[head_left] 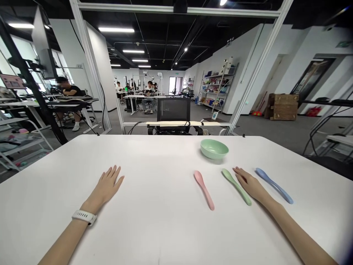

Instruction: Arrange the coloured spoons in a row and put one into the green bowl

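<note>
My left hand [106, 186] rests palm down on the white table [154, 224], its fingers spread and holding nothing. A pale band circles that wrist. On the other side, my right hand [247, 182] lies flat between a green spoon [236, 186] and a blue spoon [274, 185], closer to the green one. Its fingers are stretched out and nearly together, with nothing seen in them. A pink spoon [204, 189] lies left of the green spoon. Behind the spoons, toward the far edge, stands a light green bowl [214, 149].
Beyond the far table edge stands a black mesh office chair [174, 110], framed by metal posts [253, 70]. A monitor [44, 44] hangs at the left above a white cart [23, 143]. People sit at desks farther back, near shelves [219, 86] and a wooden crate [282, 106].
</note>
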The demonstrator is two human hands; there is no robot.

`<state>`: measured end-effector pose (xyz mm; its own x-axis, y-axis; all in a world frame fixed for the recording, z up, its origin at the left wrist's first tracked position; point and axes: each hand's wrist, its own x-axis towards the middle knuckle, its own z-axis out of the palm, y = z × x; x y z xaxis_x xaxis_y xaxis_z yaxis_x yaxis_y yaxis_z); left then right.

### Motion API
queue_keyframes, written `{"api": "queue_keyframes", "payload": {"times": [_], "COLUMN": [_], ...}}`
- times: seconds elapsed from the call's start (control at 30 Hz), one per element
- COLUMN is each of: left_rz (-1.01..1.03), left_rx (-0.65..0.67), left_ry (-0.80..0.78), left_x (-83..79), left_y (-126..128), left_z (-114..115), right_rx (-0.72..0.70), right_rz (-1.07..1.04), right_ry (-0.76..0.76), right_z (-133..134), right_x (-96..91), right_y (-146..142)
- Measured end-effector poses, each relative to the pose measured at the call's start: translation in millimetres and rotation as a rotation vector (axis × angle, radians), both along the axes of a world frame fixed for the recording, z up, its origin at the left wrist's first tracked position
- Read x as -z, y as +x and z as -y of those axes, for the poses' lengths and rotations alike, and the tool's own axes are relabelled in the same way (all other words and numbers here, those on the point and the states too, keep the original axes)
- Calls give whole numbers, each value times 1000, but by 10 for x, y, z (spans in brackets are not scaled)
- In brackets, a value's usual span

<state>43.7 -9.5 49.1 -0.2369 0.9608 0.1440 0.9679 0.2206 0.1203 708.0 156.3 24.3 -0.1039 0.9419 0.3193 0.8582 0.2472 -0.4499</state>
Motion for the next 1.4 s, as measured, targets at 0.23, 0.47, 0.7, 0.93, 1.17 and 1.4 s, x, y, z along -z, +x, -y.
{"api": "queue_keyframes", "payload": {"times": [0.23,0.47,0.7,0.93,1.17,1.4], "left_rz": [20,29,6,9,8,29], "left_rx": [-7,0,-6,-4,-16,-15], "left_ry": [7,32,41,68,48,20], "left_x": [9,35,53,94,64,18], "left_y": [-19,-14,-17,-30,-24,-2], "left_z": [-7,-20,-36,-40,-53,-45], "right_rx": [-2,236,674,606,259,121], "right_rz": [-15,156,450,399,174,332], "right_ry": [17,169,-17,-47,71,-105], "right_z": [-9,93,174,165,-120,-731], "right_x": [14,-307,-311,-390,-1168,-1532], "right_y": [-41,188,699,651,-144,-946]}}
